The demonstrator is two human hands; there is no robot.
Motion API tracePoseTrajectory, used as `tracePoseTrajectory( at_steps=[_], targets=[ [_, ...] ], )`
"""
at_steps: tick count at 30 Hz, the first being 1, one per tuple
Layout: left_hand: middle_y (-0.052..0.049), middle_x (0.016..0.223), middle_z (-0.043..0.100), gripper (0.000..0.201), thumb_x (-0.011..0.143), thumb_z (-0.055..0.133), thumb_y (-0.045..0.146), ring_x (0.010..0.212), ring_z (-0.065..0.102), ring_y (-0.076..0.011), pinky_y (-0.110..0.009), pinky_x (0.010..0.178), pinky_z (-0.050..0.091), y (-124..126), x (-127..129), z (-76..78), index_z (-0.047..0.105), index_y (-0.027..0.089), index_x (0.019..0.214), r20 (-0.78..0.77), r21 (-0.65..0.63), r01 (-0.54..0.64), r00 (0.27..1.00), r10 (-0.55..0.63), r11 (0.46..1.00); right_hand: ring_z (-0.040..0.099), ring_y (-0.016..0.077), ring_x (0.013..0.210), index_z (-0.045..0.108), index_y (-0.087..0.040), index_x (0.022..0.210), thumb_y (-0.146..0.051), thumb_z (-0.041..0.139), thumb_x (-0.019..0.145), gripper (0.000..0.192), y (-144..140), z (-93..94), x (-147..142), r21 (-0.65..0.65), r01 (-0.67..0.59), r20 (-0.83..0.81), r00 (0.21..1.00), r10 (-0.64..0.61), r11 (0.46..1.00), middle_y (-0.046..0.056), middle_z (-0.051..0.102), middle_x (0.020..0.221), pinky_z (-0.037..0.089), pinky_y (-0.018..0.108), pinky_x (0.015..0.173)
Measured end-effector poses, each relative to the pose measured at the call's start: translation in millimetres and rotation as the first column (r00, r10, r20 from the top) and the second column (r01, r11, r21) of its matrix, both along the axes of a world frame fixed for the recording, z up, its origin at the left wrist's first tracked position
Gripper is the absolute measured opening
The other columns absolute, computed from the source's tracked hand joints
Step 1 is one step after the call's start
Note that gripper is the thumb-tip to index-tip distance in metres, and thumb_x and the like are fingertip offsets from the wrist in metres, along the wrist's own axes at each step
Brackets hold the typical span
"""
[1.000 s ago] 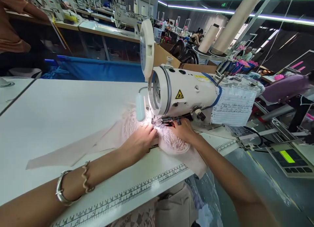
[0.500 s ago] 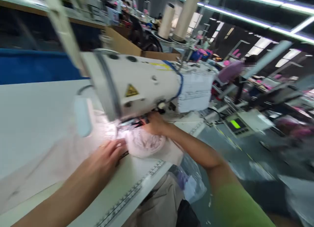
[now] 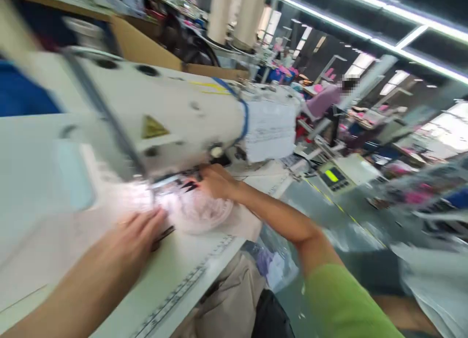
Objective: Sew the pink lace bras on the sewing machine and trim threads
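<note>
Pale pink fabric (image 3: 127, 197) runs under the needle area of a white sewing machine (image 3: 175, 119), lit brightly there. My left hand (image 3: 141, 226) presses on it just left of the needle, fingers together and bent over the cloth; the thumb is mostly hidden. To the right lies a rounded, gathered pink piece (image 3: 204, 211). My right hand (image 3: 217, 182) is at its far edge, below the machine arm, closed around what look like thread snips (image 3: 189, 186), whose dark pointed tips stick out toward the needle. Motion blur softens the finger details.
A measuring tape strip (image 3: 183, 284) lines the table's front edge. A control panel (image 3: 334, 177) stands at the right. Behind the machine are thread cones (image 3: 248, 19) and a cardboard box (image 3: 142, 46). A plastic bag (image 3: 278, 265) hangs beside my lap. Another person (image 3: 325, 102) sits farther back.
The view has shifted, so the machine and both hands appear farther left. Both hands keep nearly the same places against the machine and fabric.
</note>
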State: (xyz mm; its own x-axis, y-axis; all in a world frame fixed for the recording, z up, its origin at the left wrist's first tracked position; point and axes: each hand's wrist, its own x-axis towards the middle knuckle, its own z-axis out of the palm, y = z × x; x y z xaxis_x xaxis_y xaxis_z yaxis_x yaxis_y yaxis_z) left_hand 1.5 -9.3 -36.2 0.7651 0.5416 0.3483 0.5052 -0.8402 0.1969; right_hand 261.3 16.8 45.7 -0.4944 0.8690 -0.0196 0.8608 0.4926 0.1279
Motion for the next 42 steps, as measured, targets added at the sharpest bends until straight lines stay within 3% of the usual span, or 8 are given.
tracePoseTrajectory(
  at_steps=[2,8,11,15,22,26,33,42],
  targets=[
    [-0.012,0.121,0.067,0.044,0.086,0.038,0.004,0.104,0.061,-0.0285,-0.043,0.086,0.054,-11.2,7.2,14.2,0.061,0.015,0.122,-0.097,0.108,-0.099,0.989,0.11,0.989,0.069,0.0237,0.1,0.071,-0.02,0.112,-0.019,0.05,0.098,0.026,1.7,-3.6,-0.4,0.014,-0.055,-0.019,0.998,0.056,0.998,0.009,0.076,0.105,0.051,0.031,0.08],
    [-0.021,0.125,0.064,0.043,0.08,0.042,0.0,0.096,0.059,-0.0284,-0.04,0.08,0.048,-16.9,18.2,43.9,0.062,0.005,0.117,-0.326,0.187,-0.014,0.942,0.076,0.982,0.07,0.0278,0.094,0.071,-0.02,0.118,-0.015,0.06,0.085,0.035,9.1,-23.4,2.5,0.009,-0.029,-0.109,0.994,0.03,1.0,0.011,0.077,0.105,0.051,0.037,0.083],
    [-0.02,0.123,0.064,0.05,0.082,0.041,0.0,0.092,0.058,-0.0285,-0.038,0.07,0.044,-16.2,15.3,44.6,0.053,0.003,0.13,-0.312,0.211,-0.024,0.946,0.091,0.977,0.068,0.0229,0.094,0.07,-0.027,0.122,-0.007,0.053,0.083,0.048,4.6,-22.4,4.3,0.007,-0.129,-0.174,0.976,0.128,0.992,0.006,0.076,0.109,0.049,0.034,0.085],
    [-0.016,0.128,0.063,0.057,0.082,0.041,0.0,0.092,0.056,-0.0278,-0.036,0.066,0.04,-14.0,12.3,40.6,0.045,0.007,0.138,-0.264,0.223,-0.11,0.95,0.169,0.969,0.062,0.0173,0.078,0.07,-0.033,0.125,-0.001,0.046,0.081,0.06,-0.7,-15.1,3.1,-0.004,-0.248,-0.153,0.958,0.244,0.969,0.002,0.075,0.091,0.045,0.03,0.076],
    [-0.01,0.122,0.067,0.06,0.073,0.047,-0.008,0.092,0.054,-0.026,-0.034,0.067,0.037,-6.7,7.2,41.3,0.053,0.016,0.128,-0.168,0.133,-0.174,0.966,0.195,0.976,0.058,0.0164,0.079,0.063,-0.031,0.134,0.001,0.041,0.078,0.068,-6.5,-8.9,-3.0,-0.084,-0.237,-0.148,0.963,0.223,0.968,0.003,0.072,0.096,0.041,0.028,0.067],
    [-0.008,0.119,0.069,0.054,0.08,0.043,-0.01,0.092,0.056,-0.0247,-0.034,0.068,0.038,3.5,2.2,41.0,0.06,0.02,0.122,-0.081,0.019,-0.17,0.982,0.171,0.985,0.059,0.0178,0.082,0.062,-0.03,0.134,0.003,0.042,0.074,0.071,-10.0,-10.3,-5.9,-0.062,-0.212,-0.136,0.97,0.202,0.975,0.003,0.072,0.094,0.04,0.028,0.066],
    [-0.007,0.127,0.066,0.047,0.091,0.036,-0.003,0.102,0.058,-0.0258,-0.039,0.08,0.046,16.8,-6.3,45.0,0.065,0.023,0.117,0.015,-0.141,-0.103,0.994,0.106,0.985,0.063,0.0174,0.091,0.062,-0.028,0.132,0.0,0.046,0.077,0.064,-12.1,-12.8,-12.9,-0.105,-0.176,-0.196,0.969,0.154,0.979,0.002,0.073,0.104,0.04,0.026,0.064],
    [-0.01,0.125,0.067,0.045,0.091,0.034,0.0,0.1,0.06,-0.0278,-0.039,0.075,0.048,23.7,-8.2,43.6,0.065,0.02,0.116,-0.018,0.025,-0.074,0.997,0.075,0.997,0.061,0.0181,0.085,0.067,-0.023,0.099,-0.012,0.055,0.088,0.02,-14.6,-10.7,-21.0,-0.145,-0.072,-0.223,0.974,0.038,0.987,0.003,0.072,0.096,0.036,0.025,0.06]
  ],
)
